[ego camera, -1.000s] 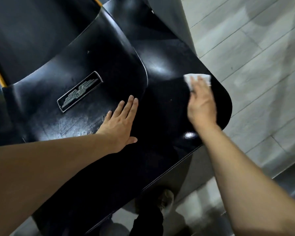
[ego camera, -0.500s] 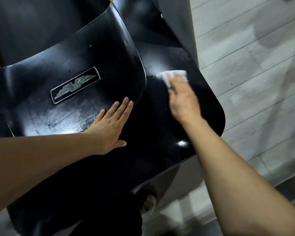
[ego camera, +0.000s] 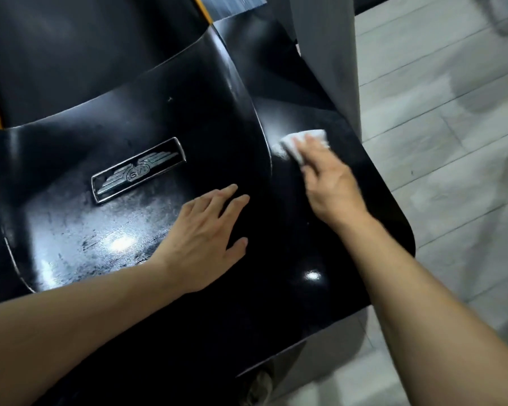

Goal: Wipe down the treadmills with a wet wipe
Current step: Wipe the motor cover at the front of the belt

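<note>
Nearest the camera, your two bare forearms reach across the glossy black plastic treadmill motor cover (ego camera: 147, 159). Your left hand (ego camera: 206, 238) lies flat on the raised centre panel, fingers straight and slightly spread, thumb out; it holds nothing and appears to be bracing you.

Just beyond its fingertips sits the oblong chrome-edged winged badge (ego camera: 138, 170), with dull smears and streaks on the panel below it.

Further out, your right hand (ego camera: 330, 186) presses the crumpled white wet wipe (ego camera: 302, 142) against the lower right-hand section of the cover, just beside the seam where the raised panel ends. Your fingers lie over the wipe, so only its far edge shows; whether they curl round it or merely press it flat cannot be told, the hand being blurred.

Beyond the cover, a grey upright post (ego camera: 326, 54) rises at the far right, with pale grey plank flooring (ego camera: 452, 142) alongside.

Judgement: the step in hand is wiping the right-hand section. The next move calls for carrying the wipe along the seam and over the smeared centre panel, lifting your left hand clear as the wipe reaches it.
</note>
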Demonstrator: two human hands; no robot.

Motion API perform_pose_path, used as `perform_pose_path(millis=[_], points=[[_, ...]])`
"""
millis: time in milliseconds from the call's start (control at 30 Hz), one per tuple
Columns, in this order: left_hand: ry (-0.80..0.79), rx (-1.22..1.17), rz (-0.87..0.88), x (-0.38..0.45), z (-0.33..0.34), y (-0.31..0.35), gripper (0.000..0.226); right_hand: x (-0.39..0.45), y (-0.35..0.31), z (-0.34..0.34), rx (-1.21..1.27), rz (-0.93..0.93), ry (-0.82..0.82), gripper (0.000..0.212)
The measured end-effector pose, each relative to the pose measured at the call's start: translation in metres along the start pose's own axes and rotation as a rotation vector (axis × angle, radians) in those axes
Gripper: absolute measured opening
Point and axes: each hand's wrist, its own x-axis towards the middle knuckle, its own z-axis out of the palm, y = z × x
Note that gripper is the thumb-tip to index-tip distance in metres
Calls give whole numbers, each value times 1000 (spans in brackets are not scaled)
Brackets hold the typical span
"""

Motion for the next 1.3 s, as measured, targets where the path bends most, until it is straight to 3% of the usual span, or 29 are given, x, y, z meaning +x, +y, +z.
perform_pose_path(millis=[100, 200, 333, 400, 567, 600, 667, 767, 867, 1000, 1100, 1200, 1300], points=[[6, -17, -30, 18, -1, -10, 78, 24, 21, -14, -87, 226, 124, 47], [25, -37, -66, 33, -3, -22, 75, 30, 7, -7, -50, 238, 150, 46], [50, -3, -136, 44, -4, -42, 74, 12, -34, 18, 33, -178, -13, 54], [49, 11, -160, 46, -3, -54, 70, 19, -28, 20, 1, -232, -45, 55], [88, -52, -241, 43, -2, -77, 68, 51, -21, 10, -128, 248, 195, 48], [104, -65, -276, 42, 0, -83, 70, 55, -30, 15, -139, 222, 193, 49], [149, -79, -355, 39, 4, -98, 74, 59, -55, 30, -89, -9, 133, 43], [165, -88, -369, 32, 10, -118, 87, 58, -82, 65, -204, -368, -104, 38], [179, -112, -319, 28, 16, -127, 87, 67, -100, 100, -320, -511, -236, 48], [213, -134, -321, 30, 21, -127, 87, 100, -125, 129, -347, -734, -279, 53], [228, -151, -323, 31, 23, -126, 85, 135, -143, 146, -356, -811, -232, 49], [243, -150, -310, 30, 26, -126, 82, 158, -159, 159, -459, -830, -360, 42], [256, -146, -313, 29, 27, -126, 81, 173, -153, 161, -512, -696, -343, 34]])
